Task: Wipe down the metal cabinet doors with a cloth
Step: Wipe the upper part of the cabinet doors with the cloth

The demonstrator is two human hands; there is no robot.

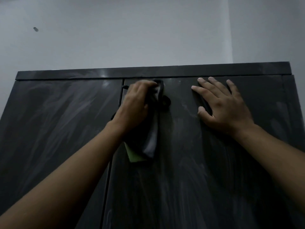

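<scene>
- One dark metal cabinet [272, 179] is seen from below, and two doors are counted on it: a left door [57, 129] and a right door [198, 171], parted by one vertical seam [121, 93], which is taken as the landmark
- One cloth [151, 138] is pressed against the right door just right of the seam, near the seam's upper end; its lower part is hung down the door, and one green corner [133, 156] is shown at the bottom
- The bunched upper part of the cloth is gripped by the left hand [137, 103], fingers curled round it, just right of the seam; the seam is crossed by the forearm
- The right hand [222, 104] is laid flat on the right door, well to the right of the seam; five straight fingers are spread and nothing is held
- One top rail [148, 71] is set across directly above the seam's upper end
- Pale smeared streaks [49, 109] are seen on both sides of the seam
- One pale wall [132, 30] is seen above the seam, with one small dark mark [35, 29] high and far to its left
</scene>
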